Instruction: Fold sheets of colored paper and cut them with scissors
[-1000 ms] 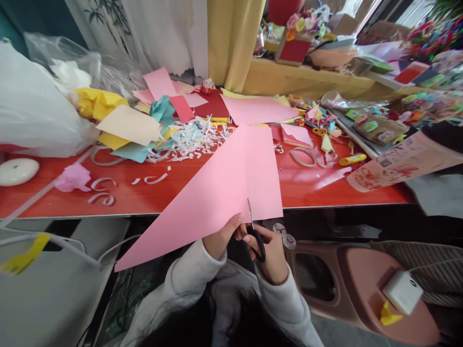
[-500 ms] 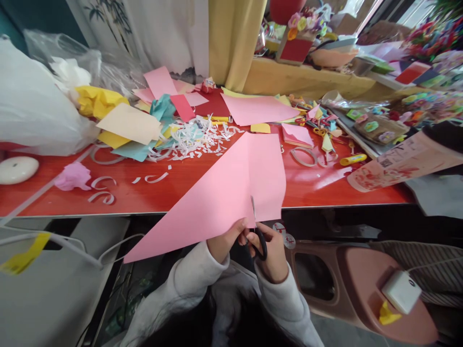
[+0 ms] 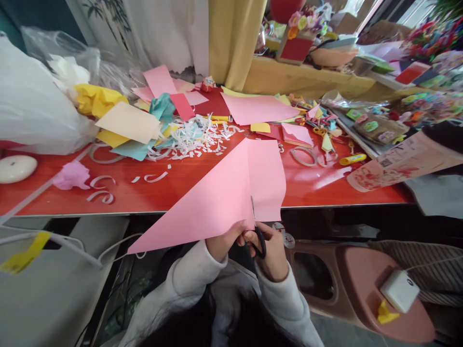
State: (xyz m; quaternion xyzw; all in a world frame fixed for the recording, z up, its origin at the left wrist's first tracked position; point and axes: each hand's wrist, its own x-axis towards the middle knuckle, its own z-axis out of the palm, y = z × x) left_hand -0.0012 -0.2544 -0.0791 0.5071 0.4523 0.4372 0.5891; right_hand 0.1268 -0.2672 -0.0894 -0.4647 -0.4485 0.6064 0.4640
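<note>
A large sheet of pink paper (image 3: 213, 193) with a crease down it spans the table's front edge. My left hand (image 3: 226, 241) pinches its near edge, thumb on top. My right hand (image 3: 271, 250) is closed round the black handles of a pair of scissors (image 3: 259, 241). One blade lies over the paper close to the crease, pointing away from me; the other blade is hidden beneath. To the right of the blade, the paper's right part bends slightly. Both hands sit side by side, just short of the table.
White paper shreds (image 3: 197, 140) and coloured paper scraps (image 3: 128, 123) cover the left back of the red table (image 3: 188, 193). A pink-printed cup (image 3: 401, 159) lies tilted at the right. A white plastic bag (image 3: 36, 106) stands at left, and a brown stool (image 3: 383, 289) is below right.
The pink paper has come slightly nearer to me, and its left tip has shifted right and up. Its right part bends more now. Both hands keep their holds.
</note>
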